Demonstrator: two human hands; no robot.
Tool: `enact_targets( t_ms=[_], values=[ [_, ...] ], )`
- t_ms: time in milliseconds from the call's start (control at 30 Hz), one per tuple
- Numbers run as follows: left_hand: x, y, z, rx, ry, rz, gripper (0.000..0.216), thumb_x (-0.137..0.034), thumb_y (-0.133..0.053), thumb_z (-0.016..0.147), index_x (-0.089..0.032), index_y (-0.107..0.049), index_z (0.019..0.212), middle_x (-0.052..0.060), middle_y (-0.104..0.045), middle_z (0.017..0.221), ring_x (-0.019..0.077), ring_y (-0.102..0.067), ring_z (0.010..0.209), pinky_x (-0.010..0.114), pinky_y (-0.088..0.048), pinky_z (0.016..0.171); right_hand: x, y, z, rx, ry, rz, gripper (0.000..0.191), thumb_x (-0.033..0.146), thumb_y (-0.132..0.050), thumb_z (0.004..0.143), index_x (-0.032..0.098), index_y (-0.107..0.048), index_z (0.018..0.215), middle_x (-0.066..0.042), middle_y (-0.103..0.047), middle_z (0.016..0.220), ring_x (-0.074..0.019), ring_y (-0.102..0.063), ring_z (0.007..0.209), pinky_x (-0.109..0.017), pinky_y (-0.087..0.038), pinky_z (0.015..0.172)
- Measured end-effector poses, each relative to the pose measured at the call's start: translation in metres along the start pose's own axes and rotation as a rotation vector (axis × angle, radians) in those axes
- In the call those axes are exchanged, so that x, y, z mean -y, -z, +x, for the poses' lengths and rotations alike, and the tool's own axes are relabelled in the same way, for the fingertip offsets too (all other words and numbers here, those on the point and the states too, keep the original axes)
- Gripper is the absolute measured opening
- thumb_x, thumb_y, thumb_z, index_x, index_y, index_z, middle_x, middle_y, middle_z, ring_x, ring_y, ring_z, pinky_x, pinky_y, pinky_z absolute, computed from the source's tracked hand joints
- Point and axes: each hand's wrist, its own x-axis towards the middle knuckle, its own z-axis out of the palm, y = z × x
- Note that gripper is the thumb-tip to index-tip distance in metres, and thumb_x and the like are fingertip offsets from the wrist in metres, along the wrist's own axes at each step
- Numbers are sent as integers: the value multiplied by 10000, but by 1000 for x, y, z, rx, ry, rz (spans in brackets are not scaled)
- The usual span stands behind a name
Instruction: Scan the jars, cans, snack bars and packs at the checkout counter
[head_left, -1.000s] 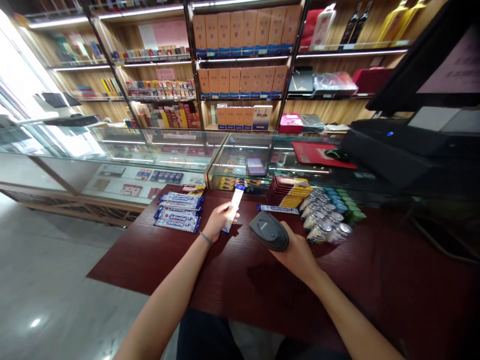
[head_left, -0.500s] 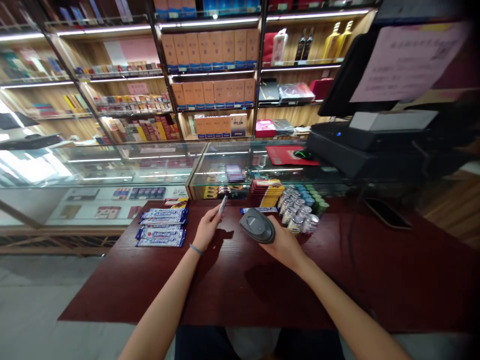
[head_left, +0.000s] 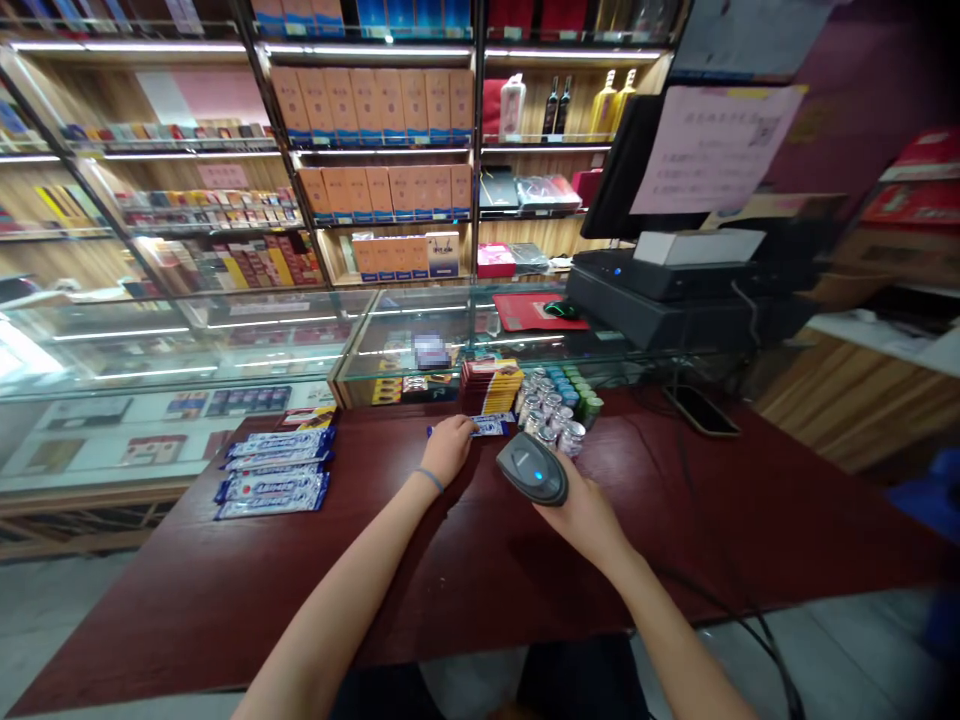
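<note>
My left hand (head_left: 450, 450) rests low over the tabletop with its fingers closed on a blue-and-white wrapped snack bar (head_left: 491, 429), partly hidden under the hand. Another such wrapper lies just behind it. In my right hand (head_left: 589, 515) is a dark grey barcode scanner (head_left: 529, 472), its head pointing away to the left, a small blue light lit on top. Several more blue-and-white wrapped bars (head_left: 274, 490) lie in an overlapping row at the left of the table.
Upright red-and-yellow packets (head_left: 491, 385) stand behind my left hand, beside rows of cans (head_left: 555, 410). A phone (head_left: 701, 410) lies at the right, with cables nearby. The glass showcase (head_left: 300, 330) edges the dark red table (head_left: 360, 590); a monitor (head_left: 622, 165) stands behind.
My left hand has lowered the wrapped bar from upright in the air to the table before the packets. The scanner's blue light now shows. The view has swung right.
</note>
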Motion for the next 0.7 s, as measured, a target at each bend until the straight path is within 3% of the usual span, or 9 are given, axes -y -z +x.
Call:
enact_targets(
  t_ms=[267, 467, 700],
  values=[
    [0, -32, 12, -7, -38, 23, 377, -53, -464, 907, -196, -693, 1171, 123, -668, 1180, 239, -611, 1087, 411, -485, 993, -10, 15, -15, -2, -54, -3, 285, 329, -621, 790, 267, -508, 1045, -33, -746, 782, -303, -752, 797, -288, -482, 608],
    [3, -32, 8, -22, -106, 49, 400, -45, -483, 897, -181, -695, 1207, 147, -660, 1216, 258, -576, 1149, 463, -459, 1040, -13, 11, -16, -41, -12, -27, 262, 334, -623, 802, 262, -494, 1018, -14, -736, 744, -283, -748, 720, -268, -436, 559],
    [1, -28, 3, -109, -84, 121, 408, -74, -475, 918, -196, -648, 1267, 139, -605, 1272, 251, -545, 1186, 437, -472, 1036, -14, 0, -20, -213, 156, -299, 177, 344, -638, 816, 232, -552, 922, -10, -719, 710, -242, -715, 658, -275, -382, 546]
  ],
)
